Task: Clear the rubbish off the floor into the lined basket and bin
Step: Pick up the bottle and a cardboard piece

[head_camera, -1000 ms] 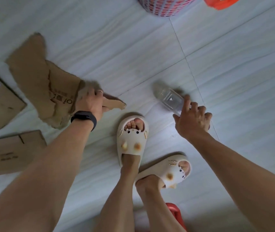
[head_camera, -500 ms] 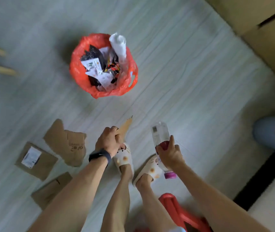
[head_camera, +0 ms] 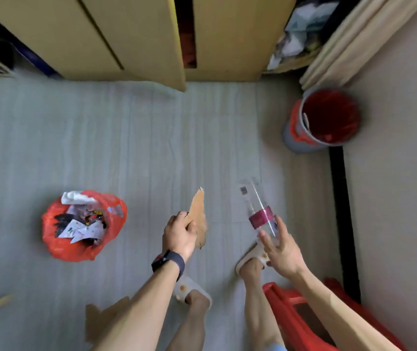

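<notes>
Left hand's (head_camera: 179,236) curled fingers clamp a cardboard scrap (head_camera: 198,214); right hand's (head_camera: 282,249) thumb and spread fingers hold a bottle (head_camera: 256,209), both above the pale floor (head_camera: 151,148). The full lined basket (head_camera: 55,245) stands left, the bin (head_camera: 291,140) far right by the wall (head_camera: 392,198).

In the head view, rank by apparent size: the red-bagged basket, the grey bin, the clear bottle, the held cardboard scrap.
1. red-bagged basket and grey bin, too alike to rank
2. clear bottle
3. cardboard scrap, close to the bottle; both are held nearer the camera, so unsure
</notes>
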`<state>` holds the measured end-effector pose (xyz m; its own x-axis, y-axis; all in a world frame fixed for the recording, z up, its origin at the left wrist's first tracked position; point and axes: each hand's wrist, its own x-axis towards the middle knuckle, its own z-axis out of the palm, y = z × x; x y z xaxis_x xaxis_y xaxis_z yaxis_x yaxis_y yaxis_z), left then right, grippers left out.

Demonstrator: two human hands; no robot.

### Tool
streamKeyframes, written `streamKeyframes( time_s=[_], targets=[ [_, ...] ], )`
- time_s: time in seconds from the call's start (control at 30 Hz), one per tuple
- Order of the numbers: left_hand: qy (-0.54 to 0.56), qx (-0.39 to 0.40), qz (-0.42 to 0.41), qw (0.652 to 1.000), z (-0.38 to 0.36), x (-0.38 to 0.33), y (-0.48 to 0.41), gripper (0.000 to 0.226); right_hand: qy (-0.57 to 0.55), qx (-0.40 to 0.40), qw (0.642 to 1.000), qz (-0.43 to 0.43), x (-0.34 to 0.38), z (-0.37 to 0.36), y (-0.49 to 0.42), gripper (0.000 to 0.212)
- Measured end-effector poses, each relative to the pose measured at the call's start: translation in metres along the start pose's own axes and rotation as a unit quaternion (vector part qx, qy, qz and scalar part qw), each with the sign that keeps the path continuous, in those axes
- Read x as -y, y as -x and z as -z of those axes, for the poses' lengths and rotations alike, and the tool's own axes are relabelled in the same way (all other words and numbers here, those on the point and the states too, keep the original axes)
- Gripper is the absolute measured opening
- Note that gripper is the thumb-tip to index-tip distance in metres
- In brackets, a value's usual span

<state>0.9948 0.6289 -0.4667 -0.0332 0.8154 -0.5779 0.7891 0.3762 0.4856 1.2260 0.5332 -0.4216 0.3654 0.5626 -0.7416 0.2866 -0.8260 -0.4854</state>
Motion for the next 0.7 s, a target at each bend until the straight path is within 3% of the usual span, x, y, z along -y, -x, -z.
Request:
streamKeyframes(
  time_s=[0.2, 0.3, 0.47, 0.6, 0.7],
  targets=[
    [-0.092, 0.037, -0.038, 0.994, -0.057, -0.101, -0.028, 0.026, -0.092, -0.011, 0.993, -0.067, -0.042, 0.075, -0.044, 0.090],
    [-0.139, 0.045, -0.050, 0.988, -0.084, -0.152, -0.049, 0.033, -0.082, -0.026, 0.994, -0.075, -0.053, 0.116, -0.070, 0.082],
    [-0.181, 0.036, -0.131, 0.974, -0.127, -0.266, -0.088, 0.025, -0.075, -0.117, 0.987, -0.083, -0.058, 0.206, -0.122, 0.070],
    [-0.212, 0.023, -0.305, 0.928, -0.154, -0.356, -0.131, 0.021, -0.036, -0.153, 0.984, -0.082, -0.049, 0.264, -0.179, 0.068],
    [-0.262, 0.049, -0.450, 0.852, -0.169, -0.401, -0.173, 0.029, -0.020, -0.172, 0.982, -0.081, -0.035, 0.293, -0.219, 0.067]
  ],
)
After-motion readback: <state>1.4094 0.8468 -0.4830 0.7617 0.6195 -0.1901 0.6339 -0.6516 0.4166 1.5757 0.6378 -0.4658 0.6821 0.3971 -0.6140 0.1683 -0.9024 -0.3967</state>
